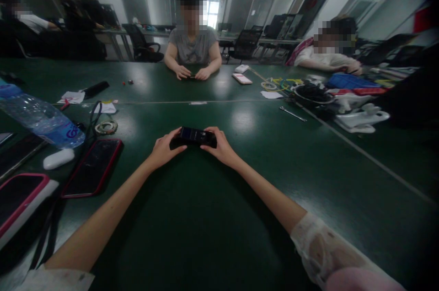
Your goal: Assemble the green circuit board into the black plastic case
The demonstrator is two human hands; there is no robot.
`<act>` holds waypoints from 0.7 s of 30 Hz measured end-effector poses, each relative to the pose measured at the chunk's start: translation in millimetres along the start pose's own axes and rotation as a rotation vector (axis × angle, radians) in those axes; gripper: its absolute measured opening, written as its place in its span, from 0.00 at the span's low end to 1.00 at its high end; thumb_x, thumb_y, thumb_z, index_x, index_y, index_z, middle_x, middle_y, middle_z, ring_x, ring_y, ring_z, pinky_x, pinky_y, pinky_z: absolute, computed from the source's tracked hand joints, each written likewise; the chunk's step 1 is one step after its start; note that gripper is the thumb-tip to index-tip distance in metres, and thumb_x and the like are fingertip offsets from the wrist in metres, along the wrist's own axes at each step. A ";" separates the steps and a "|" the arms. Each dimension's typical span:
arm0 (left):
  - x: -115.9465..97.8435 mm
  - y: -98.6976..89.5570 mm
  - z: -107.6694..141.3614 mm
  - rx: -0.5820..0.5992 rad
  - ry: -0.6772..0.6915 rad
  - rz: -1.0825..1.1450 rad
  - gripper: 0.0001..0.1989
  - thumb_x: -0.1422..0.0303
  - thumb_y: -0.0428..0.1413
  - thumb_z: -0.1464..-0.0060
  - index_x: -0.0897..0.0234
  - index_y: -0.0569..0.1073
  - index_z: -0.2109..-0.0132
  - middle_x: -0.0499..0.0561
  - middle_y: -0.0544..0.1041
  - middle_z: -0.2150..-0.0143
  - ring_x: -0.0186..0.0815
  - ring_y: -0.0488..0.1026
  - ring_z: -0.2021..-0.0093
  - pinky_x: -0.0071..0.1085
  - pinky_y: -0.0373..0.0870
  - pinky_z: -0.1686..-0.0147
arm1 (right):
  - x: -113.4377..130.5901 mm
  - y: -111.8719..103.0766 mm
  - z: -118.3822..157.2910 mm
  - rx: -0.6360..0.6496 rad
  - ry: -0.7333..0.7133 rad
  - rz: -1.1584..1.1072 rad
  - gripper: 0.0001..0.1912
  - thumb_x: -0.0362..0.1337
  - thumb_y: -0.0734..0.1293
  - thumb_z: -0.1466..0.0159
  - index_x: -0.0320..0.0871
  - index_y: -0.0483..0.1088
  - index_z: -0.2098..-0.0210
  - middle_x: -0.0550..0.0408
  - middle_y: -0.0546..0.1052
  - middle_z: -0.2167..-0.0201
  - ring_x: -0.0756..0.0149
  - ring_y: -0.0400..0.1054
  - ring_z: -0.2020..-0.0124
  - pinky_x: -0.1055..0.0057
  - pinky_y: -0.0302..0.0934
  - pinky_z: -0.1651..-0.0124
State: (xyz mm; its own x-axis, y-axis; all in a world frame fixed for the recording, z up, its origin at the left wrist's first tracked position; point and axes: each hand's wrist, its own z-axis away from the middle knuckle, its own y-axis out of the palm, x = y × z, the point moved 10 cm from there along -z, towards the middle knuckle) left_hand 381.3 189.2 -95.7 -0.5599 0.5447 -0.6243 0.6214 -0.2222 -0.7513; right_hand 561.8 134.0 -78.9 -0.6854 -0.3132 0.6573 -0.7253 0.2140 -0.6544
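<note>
A black phone (193, 136) is held sideways just above the green table, its dark screen facing up toward me with some faint lit marks. My left hand (167, 148) grips its left end, thumb along the near edge and fingers at the far edge. At the other end, my right hand (220, 145) holds it the same way. Both forearms stretch forward over the table, and part of the phone's ends is covered by my fingers.
To the left lie a water bottle (44, 117), a white case (59, 158), a red-edged phone (94, 167) and a pink-edged phone (20, 199). A wrench (292, 114) and a pile of cables (310, 92) are at right. A person (194, 46) sits opposite.
</note>
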 end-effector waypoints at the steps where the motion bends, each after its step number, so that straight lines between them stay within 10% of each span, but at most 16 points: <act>1: -0.1 0.1 0.0 0.003 -0.005 -0.001 0.34 0.55 0.55 0.45 0.52 0.53 0.35 0.56 0.69 0.41 0.49 0.66 0.41 0.53 0.56 0.42 | 1.7 0.2 0.2 0.007 -0.007 -0.004 0.25 0.37 0.70 0.43 0.52 0.59 0.48 0.52 0.68 0.48 0.54 0.62 0.47 0.54 0.59 0.48; 21: 0.8 1.3 -0.5 0.050 -0.022 0.049 0.31 0.52 0.53 0.43 0.47 0.54 0.35 0.52 0.66 0.38 0.48 0.65 0.41 0.53 0.56 0.42 | 1.5 9.6 -3.1 0.158 0.025 -0.311 0.26 0.44 0.71 0.44 0.49 0.61 0.49 0.51 0.69 0.49 0.57 0.67 0.50 0.55 0.62 0.47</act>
State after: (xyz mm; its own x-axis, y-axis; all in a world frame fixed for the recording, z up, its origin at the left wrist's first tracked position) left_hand 382.0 189.8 -97.1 -0.5415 0.5148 -0.6647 0.6207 -0.2883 -0.7291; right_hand 553.6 138.4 -83.1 -0.4361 -0.3178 0.8419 -0.8820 -0.0346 -0.4700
